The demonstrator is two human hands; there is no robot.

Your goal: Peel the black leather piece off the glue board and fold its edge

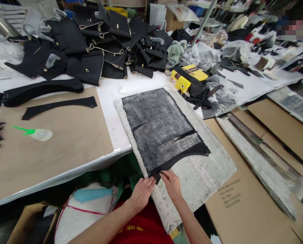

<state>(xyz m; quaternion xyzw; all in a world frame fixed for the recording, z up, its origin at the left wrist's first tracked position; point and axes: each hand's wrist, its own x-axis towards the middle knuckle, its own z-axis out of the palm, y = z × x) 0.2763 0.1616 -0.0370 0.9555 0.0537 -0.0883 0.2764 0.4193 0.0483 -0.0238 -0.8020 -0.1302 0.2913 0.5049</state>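
Note:
A pale board (204, 176) smeared black in the middle lies tilted over the table's front edge. A thin curved black strip (182, 157) lies across its lower part. My left hand (141, 193) rests flat at the board's near edge, fingers on the strip's near end. My right hand (172, 183) is beside it, fingertips pressing or pinching the same end of the strip. Whether either hand grips the strip is unclear.
A brown cardboard sheet (65, 142) at left carries a long black strip (60, 105) and a clear bottle with green nozzle (37, 134). Black sewn pieces (95, 44) pile at the back. A yellow box (184, 79) sits behind the board. Cardboard boxes (268, 162) stand right.

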